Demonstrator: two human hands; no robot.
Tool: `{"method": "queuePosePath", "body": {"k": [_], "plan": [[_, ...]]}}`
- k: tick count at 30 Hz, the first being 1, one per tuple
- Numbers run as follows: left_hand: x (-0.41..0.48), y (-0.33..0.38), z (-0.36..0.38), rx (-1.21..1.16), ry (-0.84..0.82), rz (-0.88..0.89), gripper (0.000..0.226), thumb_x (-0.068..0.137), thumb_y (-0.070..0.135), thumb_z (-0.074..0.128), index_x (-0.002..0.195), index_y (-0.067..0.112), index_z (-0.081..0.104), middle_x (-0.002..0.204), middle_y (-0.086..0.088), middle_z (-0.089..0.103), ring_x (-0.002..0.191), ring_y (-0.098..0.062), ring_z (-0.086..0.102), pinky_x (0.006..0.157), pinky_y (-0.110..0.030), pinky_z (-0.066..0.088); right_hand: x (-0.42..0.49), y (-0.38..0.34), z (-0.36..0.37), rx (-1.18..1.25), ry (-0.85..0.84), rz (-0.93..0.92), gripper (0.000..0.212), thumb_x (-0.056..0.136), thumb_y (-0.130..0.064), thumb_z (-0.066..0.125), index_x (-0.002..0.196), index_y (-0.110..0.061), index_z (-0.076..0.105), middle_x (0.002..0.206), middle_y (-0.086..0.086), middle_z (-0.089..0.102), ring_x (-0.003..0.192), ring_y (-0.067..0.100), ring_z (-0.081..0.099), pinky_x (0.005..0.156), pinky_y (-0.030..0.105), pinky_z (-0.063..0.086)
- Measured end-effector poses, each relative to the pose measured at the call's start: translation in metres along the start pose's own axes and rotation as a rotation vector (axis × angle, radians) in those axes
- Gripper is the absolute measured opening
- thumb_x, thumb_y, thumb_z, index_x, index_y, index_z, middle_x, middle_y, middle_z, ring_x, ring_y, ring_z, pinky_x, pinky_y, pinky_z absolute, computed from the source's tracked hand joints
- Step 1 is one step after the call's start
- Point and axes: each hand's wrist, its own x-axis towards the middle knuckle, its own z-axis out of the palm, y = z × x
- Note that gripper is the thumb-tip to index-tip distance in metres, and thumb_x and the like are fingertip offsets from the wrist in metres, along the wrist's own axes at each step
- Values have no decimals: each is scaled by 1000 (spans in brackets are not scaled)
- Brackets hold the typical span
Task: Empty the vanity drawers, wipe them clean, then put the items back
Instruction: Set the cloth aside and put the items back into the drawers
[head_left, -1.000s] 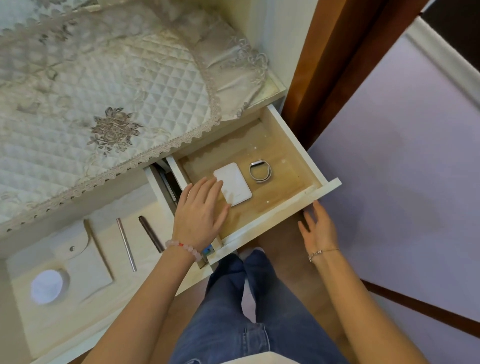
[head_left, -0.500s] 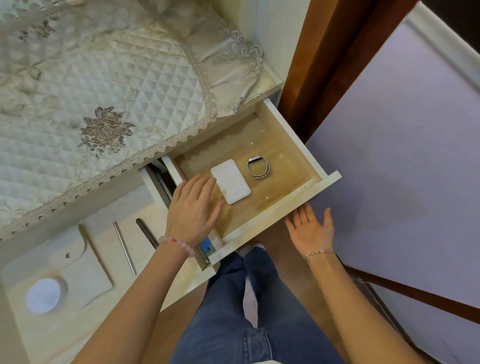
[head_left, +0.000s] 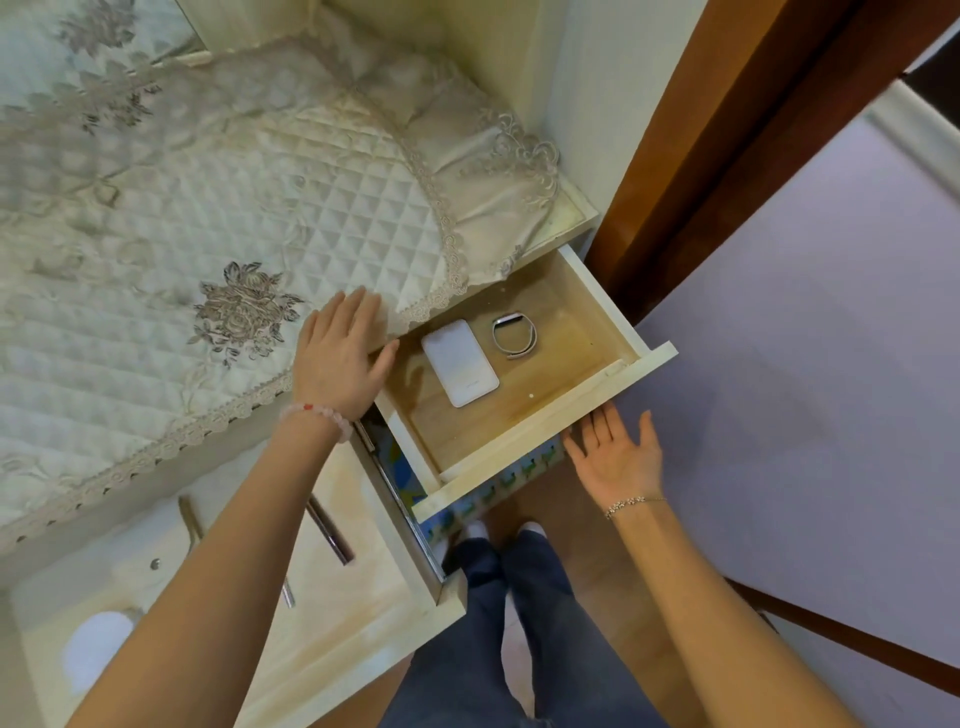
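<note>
Both grips wide and empty, your left hand (head_left: 337, 358) braces the bench (head_left: 571, 215); your right hand (head_left: 618, 457) should push the drawer (head_left: 545, 441) squarely.

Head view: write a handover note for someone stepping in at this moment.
Left hand: open, flat on the quilted cover at the vanity's edge.
Right hand: open, palm up, holding nothing, just below the front of the right drawer.
Right drawer: open, holding a white power bank and a wristband.
Left drawer: open, with two pens inside.
Done: both drawers are pulled out.
Left: can't tell if they've been wiped; no cloth in view.
</note>
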Motion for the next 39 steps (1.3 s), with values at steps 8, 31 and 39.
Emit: {"method": "queuePosePath", "body": {"k": [8, 31, 39], "plan": [[13, -28, 7, -133, -66, 12, 62, 91, 51, 34, 139, 14, 43, 149, -6, 34, 139, -27, 27, 112, -47, 22, 24, 9, 27, -18, -9, -7, 59, 94, -49, 34, 143, -16, 32, 147, 3, 37, 138, 21, 30, 114, 48, 21], [2, -48, 13, -277, -48, 145, 66, 90, 56, 30, 143, 17, 36, 152, -2, 26, 142, -20, 18, 115, -41, 11, 100, 30, 143, -106, -122, 17, 59, 96, -51, 29, 144, -17, 29, 147, 7, 35, 138, 23, 30, 102, 46, 33], [3, -50, 17, -310, -32, 128, 63, 90, 53, 33, 143, 19, 35, 152, 4, 24, 140, -10, 12, 115, -34, 6, 103, 30, 137, -85, -121, -2, 58, 95, -51, 29, 139, -14, 37, 119, 7, 54, 132, 22, 37, 105, 44, 31]]}}
